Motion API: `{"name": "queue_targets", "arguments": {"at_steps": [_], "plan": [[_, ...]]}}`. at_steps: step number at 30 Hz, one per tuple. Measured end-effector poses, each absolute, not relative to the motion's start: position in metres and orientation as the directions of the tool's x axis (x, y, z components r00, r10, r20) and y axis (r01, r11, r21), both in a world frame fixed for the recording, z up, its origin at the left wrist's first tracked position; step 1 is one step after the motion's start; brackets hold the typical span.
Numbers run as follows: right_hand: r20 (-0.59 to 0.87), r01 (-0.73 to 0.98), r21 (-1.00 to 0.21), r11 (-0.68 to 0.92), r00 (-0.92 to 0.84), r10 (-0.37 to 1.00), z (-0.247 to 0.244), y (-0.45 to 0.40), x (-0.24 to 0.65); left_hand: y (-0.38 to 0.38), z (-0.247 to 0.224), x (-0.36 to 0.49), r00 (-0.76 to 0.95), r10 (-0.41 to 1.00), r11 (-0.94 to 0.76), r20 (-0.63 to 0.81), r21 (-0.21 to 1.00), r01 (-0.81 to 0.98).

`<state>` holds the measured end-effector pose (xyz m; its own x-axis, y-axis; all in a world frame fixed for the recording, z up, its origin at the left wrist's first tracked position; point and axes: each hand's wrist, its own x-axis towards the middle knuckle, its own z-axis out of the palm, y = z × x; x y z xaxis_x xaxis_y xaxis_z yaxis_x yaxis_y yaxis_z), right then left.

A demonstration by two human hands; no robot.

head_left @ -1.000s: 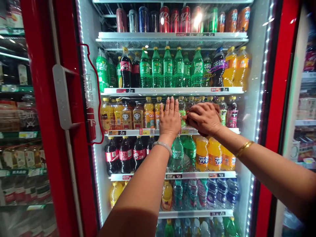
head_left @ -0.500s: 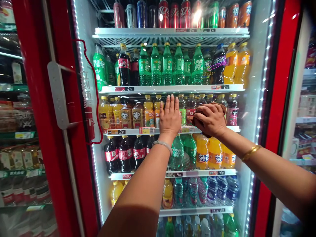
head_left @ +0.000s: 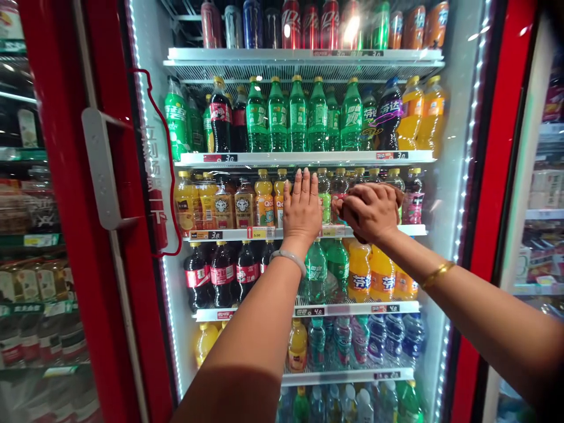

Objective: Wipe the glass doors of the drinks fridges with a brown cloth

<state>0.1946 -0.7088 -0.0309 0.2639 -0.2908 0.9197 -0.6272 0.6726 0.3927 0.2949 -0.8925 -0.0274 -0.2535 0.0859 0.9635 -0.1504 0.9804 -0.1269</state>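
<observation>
Both hands at third shelf (head_left: 414,230) of open drinks fridge.
Left hand (head_left: 302,212) flat, fingers (head_left: 304,182) straight and together, pressed against yellow-capped bottles (head_left: 277,197) standing on that shelf. Right hand (head_left: 370,211) just right of it, fingers curled and clamped on red-label bottle (head_left: 339,194) on same shelf. Green soda bottles (head_left: 299,114) one shelf above; orange soda bottles (head_left: 370,273) one shelf below. Red door frame (head_left: 66,205) with grey handle (head_left: 99,170) far left of shelf.

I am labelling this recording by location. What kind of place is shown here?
Most likely a shop's drinks section: an open glass-door cooler holds rows of bottles, price tags line its shelf edges, and more stocked shelves stand beside it.
</observation>
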Motion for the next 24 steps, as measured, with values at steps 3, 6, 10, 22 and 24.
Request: {"name": "queue_targets", "arguments": {"at_steps": [3, 6, 10, 22, 24], "plan": [[0.865, -0.604, 0.497, 0.622, 0.293, -0.407, -0.041, -0.684, 0.183, -0.893, -0.027, 0.295, -0.259, 0.085, 0.981, 0.962, -0.126, -0.148], [0.899, -0.597, 0.435, 0.674, 0.244, -0.364, -0.015, -0.674, 0.168, -0.893, -0.027, 0.294, -0.258, 0.081, 0.983, 0.963, -0.120, -0.140], [0.983, -0.623, 0.184, 0.760, 0.103, -0.154, 0.016, -0.681, 0.161, -0.894, -0.027, 0.294, -0.254, 0.086, 0.983, 0.963, -0.124, -0.138], [0.981, -0.594, 0.164, 0.788, 0.184, -0.066, -0.011, -0.644, 0.137, -0.894, -0.028, 0.294, -0.234, 0.104, 0.981, 0.967, -0.139, -0.137], [0.987, -0.585, -0.036, 0.810, 0.105, 0.119, 0.019, -0.655, 0.135, -0.894, -0.028, 0.294, -0.239, 0.103, 0.981, 0.966, -0.139, -0.137]]}}
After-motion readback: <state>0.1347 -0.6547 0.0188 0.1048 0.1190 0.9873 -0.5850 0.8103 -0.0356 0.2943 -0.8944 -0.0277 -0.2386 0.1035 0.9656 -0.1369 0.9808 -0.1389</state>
